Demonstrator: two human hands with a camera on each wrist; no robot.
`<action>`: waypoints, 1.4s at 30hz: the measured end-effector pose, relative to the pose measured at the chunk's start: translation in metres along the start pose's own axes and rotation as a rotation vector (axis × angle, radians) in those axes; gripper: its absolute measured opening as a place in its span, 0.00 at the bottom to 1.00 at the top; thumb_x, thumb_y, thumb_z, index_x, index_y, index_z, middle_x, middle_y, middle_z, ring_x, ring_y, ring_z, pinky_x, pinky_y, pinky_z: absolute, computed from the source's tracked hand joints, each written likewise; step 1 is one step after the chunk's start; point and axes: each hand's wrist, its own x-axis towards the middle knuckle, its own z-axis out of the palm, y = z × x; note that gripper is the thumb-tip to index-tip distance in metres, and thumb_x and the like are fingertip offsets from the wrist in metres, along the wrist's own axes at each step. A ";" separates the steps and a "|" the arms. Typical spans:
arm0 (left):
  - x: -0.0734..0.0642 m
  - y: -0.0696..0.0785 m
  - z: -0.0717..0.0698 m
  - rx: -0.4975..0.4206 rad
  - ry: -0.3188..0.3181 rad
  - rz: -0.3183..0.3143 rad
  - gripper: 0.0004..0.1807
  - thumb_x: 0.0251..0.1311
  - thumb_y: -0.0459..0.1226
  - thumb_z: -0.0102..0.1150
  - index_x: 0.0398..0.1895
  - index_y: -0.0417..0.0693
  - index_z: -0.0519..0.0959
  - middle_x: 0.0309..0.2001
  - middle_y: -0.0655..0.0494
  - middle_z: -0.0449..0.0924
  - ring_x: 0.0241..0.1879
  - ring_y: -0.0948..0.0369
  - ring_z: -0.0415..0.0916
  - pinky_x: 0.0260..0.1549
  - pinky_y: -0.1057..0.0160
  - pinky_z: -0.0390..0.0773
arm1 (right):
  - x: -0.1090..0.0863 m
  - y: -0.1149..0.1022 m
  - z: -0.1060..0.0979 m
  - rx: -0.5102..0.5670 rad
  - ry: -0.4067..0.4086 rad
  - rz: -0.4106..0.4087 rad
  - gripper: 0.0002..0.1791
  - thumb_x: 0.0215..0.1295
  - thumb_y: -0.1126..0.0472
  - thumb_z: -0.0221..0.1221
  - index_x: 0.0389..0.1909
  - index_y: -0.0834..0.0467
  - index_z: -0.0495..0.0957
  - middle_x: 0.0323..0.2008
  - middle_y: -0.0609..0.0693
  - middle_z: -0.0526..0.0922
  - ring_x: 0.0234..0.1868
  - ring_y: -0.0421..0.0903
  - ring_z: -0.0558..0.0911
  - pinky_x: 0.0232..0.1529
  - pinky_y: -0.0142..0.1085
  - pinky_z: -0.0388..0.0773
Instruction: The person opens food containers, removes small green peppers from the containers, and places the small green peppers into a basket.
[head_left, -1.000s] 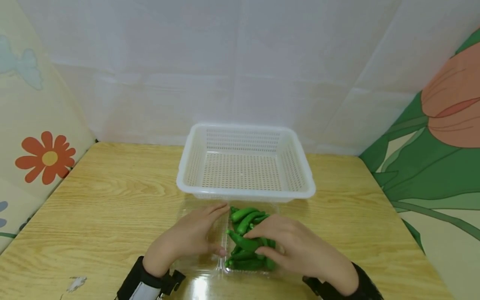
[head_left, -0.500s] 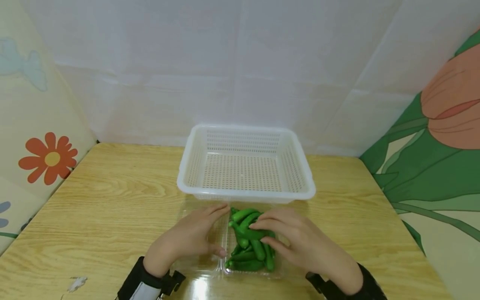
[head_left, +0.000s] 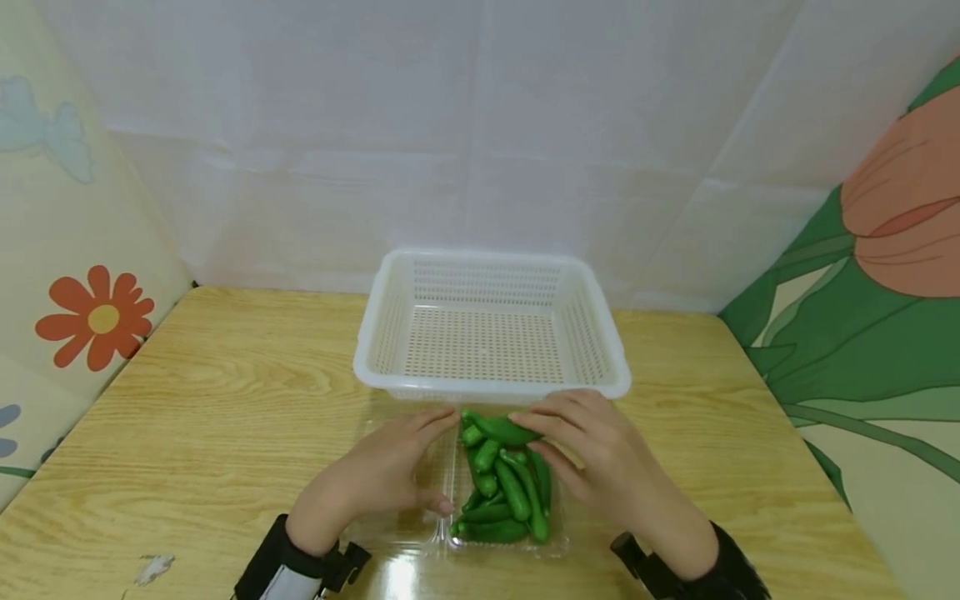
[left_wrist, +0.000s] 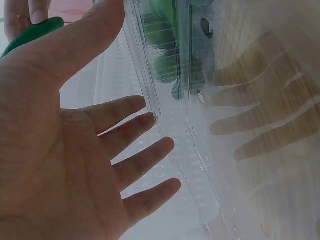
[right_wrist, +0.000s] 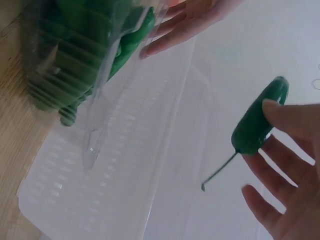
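My right hand point(head_left: 603, 454) pinches a green chili pepper point(right_wrist: 260, 117) between thumb and fingers, above the far end of a clear plastic clamshell box point(head_left: 558, 548). The right wrist view shows the pepper's thin stem hanging free. More green chili peppers point(head_left: 513, 492) lie piled in the box's right half. At the left, my left hand point(head_left: 382, 467) spreads its straight fingers over the box's other half, fingertips at the middle fold. In the left wrist view, those fingers point(left_wrist: 145, 157) touch or nearly touch the clear plastic; actual contact is hard to tell.
Just behind the box stands a white perforated plastic basket point(head_left: 491, 387) with nothing in it. Both sit on a wood-grain table point(head_left: 247, 392). A white cloth point(head_left: 465, 125) hangs behind, and flower-printed panels point(head_left: 862, 350) flank the sides.
My right hand has lifted the chili pepper off the pile and moved it away from me, toward the basket. More of the peppers beneath show now. The left hand has stayed in place.
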 end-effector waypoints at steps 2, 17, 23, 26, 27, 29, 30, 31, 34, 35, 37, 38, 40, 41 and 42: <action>0.000 -0.001 0.000 0.003 -0.001 0.001 0.57 0.42 0.54 0.77 0.76 0.47 0.60 0.75 0.50 0.57 0.71 0.42 0.58 0.68 0.40 0.58 | 0.000 0.002 0.000 -0.036 0.021 0.027 0.21 0.77 0.51 0.48 0.50 0.60 0.83 0.45 0.52 0.85 0.47 0.51 0.81 0.53 0.42 0.76; -0.001 -0.001 0.001 0.000 -0.004 0.005 0.57 0.43 0.54 0.76 0.76 0.46 0.59 0.76 0.51 0.56 0.71 0.43 0.58 0.68 0.40 0.59 | -0.010 0.029 0.004 -0.208 0.082 0.129 0.12 0.65 0.63 0.63 0.47 0.63 0.83 0.43 0.56 0.86 0.45 0.55 0.82 0.50 0.49 0.79; -0.001 -0.001 0.000 0.002 -0.001 0.001 0.57 0.42 0.54 0.76 0.76 0.47 0.59 0.76 0.51 0.56 0.71 0.43 0.58 0.68 0.40 0.58 | -0.013 0.039 0.000 -0.219 0.102 0.185 0.19 0.51 0.71 0.70 0.47 0.62 0.83 0.41 0.56 0.86 0.44 0.56 0.82 0.46 0.51 0.80; -0.002 0.000 0.000 0.004 -0.002 -0.003 0.57 0.42 0.55 0.76 0.76 0.48 0.59 0.76 0.51 0.56 0.71 0.43 0.58 0.68 0.40 0.58 | -0.013 0.041 0.000 -0.237 0.115 0.198 0.21 0.47 0.74 0.72 0.45 0.63 0.83 0.42 0.57 0.86 0.44 0.56 0.82 0.46 0.52 0.80; -0.002 0.000 -0.001 0.004 -0.003 -0.003 0.57 0.42 0.55 0.76 0.76 0.47 0.59 0.76 0.51 0.56 0.71 0.42 0.58 0.68 0.40 0.58 | -0.013 0.042 0.000 -0.245 0.117 0.203 0.21 0.46 0.75 0.72 0.45 0.63 0.83 0.42 0.57 0.86 0.44 0.56 0.82 0.46 0.51 0.80; -0.002 0.000 -0.001 -0.001 -0.004 -0.003 0.57 0.43 0.55 0.76 0.76 0.47 0.60 0.76 0.50 0.56 0.71 0.42 0.58 0.68 0.40 0.58 | -0.014 0.042 0.000 -0.257 0.118 0.216 0.22 0.45 0.76 0.73 0.45 0.63 0.84 0.43 0.58 0.86 0.45 0.56 0.82 0.47 0.51 0.80; -0.003 0.000 -0.001 -0.003 -0.004 -0.003 0.57 0.43 0.54 0.76 0.76 0.47 0.60 0.76 0.50 0.56 0.71 0.42 0.58 0.68 0.40 0.58 | -0.014 0.042 0.001 -0.264 0.115 0.223 0.22 0.44 0.76 0.73 0.45 0.63 0.84 0.43 0.58 0.86 0.46 0.57 0.82 0.48 0.51 0.80; -0.003 0.000 -0.002 -0.005 -0.003 -0.001 0.57 0.43 0.54 0.76 0.76 0.47 0.60 0.76 0.50 0.56 0.71 0.42 0.58 0.68 0.40 0.58 | -0.014 0.042 0.001 -0.266 0.110 0.233 0.22 0.45 0.77 0.73 0.45 0.63 0.84 0.43 0.58 0.86 0.46 0.57 0.81 0.48 0.51 0.79; -0.003 0.000 -0.001 -0.005 0.002 0.007 0.56 0.43 0.54 0.76 0.76 0.46 0.60 0.75 0.50 0.57 0.71 0.43 0.58 0.68 0.40 0.59 | -0.015 0.043 0.002 -0.276 0.094 0.262 0.22 0.46 0.77 0.73 0.45 0.63 0.84 0.44 0.58 0.85 0.47 0.57 0.81 0.50 0.52 0.78; -0.002 0.000 -0.001 -0.004 0.004 0.009 0.56 0.43 0.54 0.76 0.76 0.47 0.60 0.75 0.51 0.57 0.71 0.43 0.58 0.68 0.40 0.59 | -0.015 0.044 0.002 -0.279 0.089 0.269 0.22 0.46 0.77 0.73 0.45 0.63 0.84 0.45 0.58 0.85 0.48 0.57 0.81 0.50 0.52 0.78; -0.002 -0.001 0.000 0.000 0.006 0.010 0.56 0.43 0.55 0.76 0.76 0.47 0.60 0.75 0.51 0.57 0.71 0.43 0.58 0.68 0.41 0.59 | -0.016 0.045 0.003 -0.282 0.080 0.281 0.21 0.47 0.77 0.72 0.45 0.64 0.84 0.45 0.58 0.85 0.48 0.57 0.81 0.50 0.52 0.78; -0.001 -0.002 0.000 0.001 0.006 0.010 0.56 0.43 0.55 0.76 0.76 0.47 0.60 0.76 0.51 0.57 0.71 0.43 0.58 0.68 0.41 0.59 | -0.017 0.046 0.003 -0.283 0.075 0.286 0.21 0.47 0.77 0.72 0.45 0.64 0.84 0.45 0.58 0.85 0.48 0.57 0.81 0.50 0.52 0.78; -0.001 -0.002 0.000 0.001 0.007 0.010 0.56 0.43 0.55 0.76 0.76 0.48 0.60 0.76 0.52 0.57 0.71 0.43 0.58 0.68 0.41 0.59 | -0.017 0.047 0.004 -0.283 0.069 0.292 0.21 0.47 0.77 0.72 0.45 0.64 0.84 0.45 0.58 0.85 0.48 0.57 0.81 0.51 0.52 0.78; 0.000 -0.002 0.001 0.000 0.006 0.009 0.56 0.43 0.55 0.76 0.76 0.48 0.60 0.76 0.52 0.56 0.71 0.44 0.58 0.68 0.41 0.59 | -0.018 0.048 0.004 -0.282 0.065 0.295 0.21 0.47 0.77 0.71 0.45 0.64 0.84 0.45 0.58 0.85 0.48 0.57 0.80 0.51 0.52 0.78; 0.000 -0.002 0.001 -0.001 0.005 0.008 0.56 0.43 0.55 0.76 0.76 0.48 0.60 0.76 0.53 0.56 0.71 0.44 0.58 0.68 0.41 0.59 | -0.018 0.049 0.004 -0.281 0.062 0.297 0.21 0.47 0.78 0.71 0.45 0.64 0.84 0.45 0.59 0.85 0.48 0.57 0.80 0.51 0.52 0.78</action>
